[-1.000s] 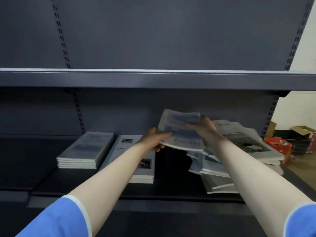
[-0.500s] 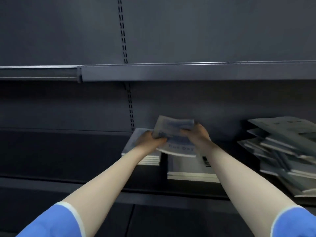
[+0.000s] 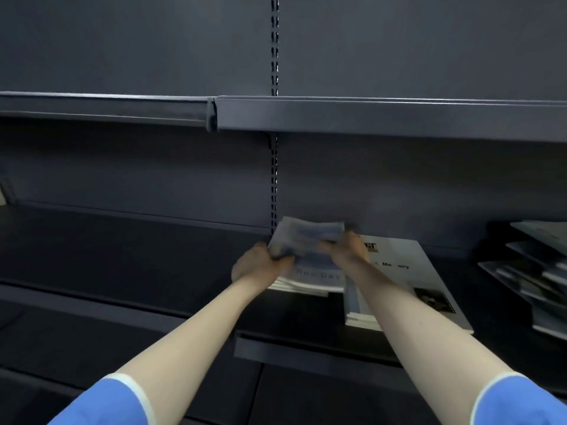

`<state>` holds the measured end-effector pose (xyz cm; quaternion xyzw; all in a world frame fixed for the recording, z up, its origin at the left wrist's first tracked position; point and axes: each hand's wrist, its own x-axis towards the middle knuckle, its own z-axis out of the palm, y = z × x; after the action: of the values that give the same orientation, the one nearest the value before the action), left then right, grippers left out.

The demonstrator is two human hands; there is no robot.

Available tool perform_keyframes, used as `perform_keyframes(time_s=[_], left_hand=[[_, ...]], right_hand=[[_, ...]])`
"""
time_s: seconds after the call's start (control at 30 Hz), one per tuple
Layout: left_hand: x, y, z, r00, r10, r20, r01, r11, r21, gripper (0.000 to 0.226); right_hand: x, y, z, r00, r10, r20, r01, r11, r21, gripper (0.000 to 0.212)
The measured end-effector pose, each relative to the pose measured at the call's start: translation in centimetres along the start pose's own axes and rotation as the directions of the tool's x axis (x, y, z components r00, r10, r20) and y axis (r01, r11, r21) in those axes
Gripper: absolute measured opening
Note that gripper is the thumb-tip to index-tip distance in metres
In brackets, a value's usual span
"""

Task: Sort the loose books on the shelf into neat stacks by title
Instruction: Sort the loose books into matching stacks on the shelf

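A blue-grey book titled "Fine Day" (image 3: pixel 310 240) is held between both hands low over a stack of matching books (image 3: pixel 306 286) on the dark shelf (image 3: pixel 138 256). My left hand (image 3: pixel 257 266) grips its left edge. My right hand (image 3: pixel 345 251) grips its right edge, fingers curled over the top. To the right lies a white stack with "Memory" on the cover (image 3: pixel 408 289). A messy pile of loose books (image 3: pixel 534 271) sits at the far right.
The upper shelf (image 3: pixel 368 118) overhangs the work area above the hands. A slotted upright (image 3: pixel 274 179) runs down the back panel behind the book. The shelf's left part holds no books. Its front lip (image 3: pixel 306 351) lies below my forearms.
The view has swung left, so the loose pile has slid to the right edge. Both hands have carried the "Fine Day" book leftwards and lowered it onto the matching stack.
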<state>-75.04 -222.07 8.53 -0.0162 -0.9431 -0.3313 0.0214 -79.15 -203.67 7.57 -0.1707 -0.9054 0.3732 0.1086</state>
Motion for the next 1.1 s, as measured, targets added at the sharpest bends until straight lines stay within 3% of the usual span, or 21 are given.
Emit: perform_keyframes(time_s=[0.13, 0.43, 0.73, 1.1], left_hand=[[0.4, -1.4, 0.5, 0.997, 0.002, -0.081, 0.002, 0.999, 0.047, 0.046], [1.6, -3.8, 2.4, 0.983, 0.061, -0.175, -0.061, 0.998, 0.003, 0.044], [4.3, -4.6, 3.7, 0.999, 0.053, -0.013, -0.054, 0.996, -0.074, 0.049], [7.9, -4.3, 4.7, 0.998, 0.027, 0.051, -0.019, 0.99, -0.136, 0.052]], right_hand=[[-0.2, 0.2, 1.7, 1.0, 0.028, 0.001, -0.028, 0.999, -0.036, 0.047], [0.4, 0.7, 3.8, 0.999, 0.05, 0.02, -0.047, 0.99, -0.136, 0.062], [1.3, -0.1, 4.4, 0.999, 0.033, -0.036, -0.041, 0.963, -0.268, 0.052], [3.8, -0.2, 4.8, 0.998, 0.03, -0.063, -0.046, 0.959, -0.279, 0.049]])
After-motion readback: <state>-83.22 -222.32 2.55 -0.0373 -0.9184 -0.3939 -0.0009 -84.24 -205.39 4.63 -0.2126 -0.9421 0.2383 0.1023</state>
